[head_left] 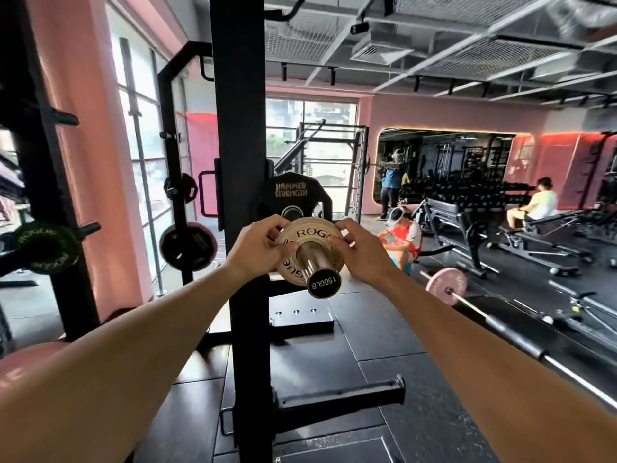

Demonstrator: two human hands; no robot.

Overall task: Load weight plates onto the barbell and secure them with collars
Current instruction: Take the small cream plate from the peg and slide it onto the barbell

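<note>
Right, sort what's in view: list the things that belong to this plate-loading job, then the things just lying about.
Part of the job:
- tan Rogue plate, on the sleeve, gripped by left hand and right hand
- barbell sleeve
- black Hammer Strength plate behind it

Just lying about:
- pink-plated barbell on the floor
- black plates on storage pegs
- empty peg low on the rack
- benches

Tan plate [302, 233] with black lettering, seemingly chrome sleeve [314, 259].
</note>
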